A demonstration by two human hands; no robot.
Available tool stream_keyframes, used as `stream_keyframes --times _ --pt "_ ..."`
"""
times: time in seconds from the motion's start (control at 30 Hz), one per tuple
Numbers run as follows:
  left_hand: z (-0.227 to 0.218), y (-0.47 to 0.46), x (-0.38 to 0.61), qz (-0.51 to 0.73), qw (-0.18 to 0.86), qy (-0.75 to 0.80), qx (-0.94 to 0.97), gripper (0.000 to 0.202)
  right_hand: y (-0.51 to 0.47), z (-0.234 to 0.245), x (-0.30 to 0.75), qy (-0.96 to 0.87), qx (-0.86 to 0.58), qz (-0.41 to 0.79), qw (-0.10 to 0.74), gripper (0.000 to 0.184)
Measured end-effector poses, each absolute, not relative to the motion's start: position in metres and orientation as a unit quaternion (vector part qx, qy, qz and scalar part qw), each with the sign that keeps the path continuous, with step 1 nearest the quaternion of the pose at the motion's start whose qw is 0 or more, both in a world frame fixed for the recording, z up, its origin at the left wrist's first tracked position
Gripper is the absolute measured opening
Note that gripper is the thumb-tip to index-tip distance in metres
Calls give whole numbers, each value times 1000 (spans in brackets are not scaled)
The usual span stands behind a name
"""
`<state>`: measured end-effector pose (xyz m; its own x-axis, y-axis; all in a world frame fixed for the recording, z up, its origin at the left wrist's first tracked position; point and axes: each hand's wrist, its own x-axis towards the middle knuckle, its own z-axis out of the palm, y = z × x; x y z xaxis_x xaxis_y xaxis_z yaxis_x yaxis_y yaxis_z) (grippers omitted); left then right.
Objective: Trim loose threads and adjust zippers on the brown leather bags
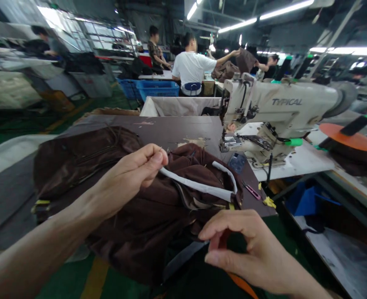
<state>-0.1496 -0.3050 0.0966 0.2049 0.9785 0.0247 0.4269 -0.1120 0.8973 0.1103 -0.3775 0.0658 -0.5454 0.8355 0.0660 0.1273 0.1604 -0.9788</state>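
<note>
A dark brown fabric bag [171,203] with zips lies across the table in front of me. A white strip [198,186] runs along its edge and bends back up at the right. Over the bag, my left hand [139,166] is closed in a pinch beside the strip's left end; what the fingertips hold is too small to make out. Low at the right, my right hand [239,245] is curved, with thumb and forefinger apart and nothing visible between them. A pale grey strip [185,259] hangs just below its fingertips. Another brown bag part [77,158] lies at the left.
A sewing machine [283,104] stands at the right of the table [171,124]. Near it lie a phone [237,162], a pink-handled cutter [252,191] and a yellow scrap [269,202]. Blue crates [158,89] and several co-workers are farther back, one in a white shirt [191,68].
</note>
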Motion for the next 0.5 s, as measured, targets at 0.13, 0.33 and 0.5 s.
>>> stream_keyframes --times 0.13,0.33,0.5 --pt "103 -326 -137 329 437 459 701 31 -378 52 66 -593 -415 543 427 30" --pt "101 -348 -125 341 364 394 772 20 -371 28 15 -456 -342 616 544 18" --pt "89 -352 -145 323 359 397 780 18 -362 12 16 -522 -380 576 502 17"
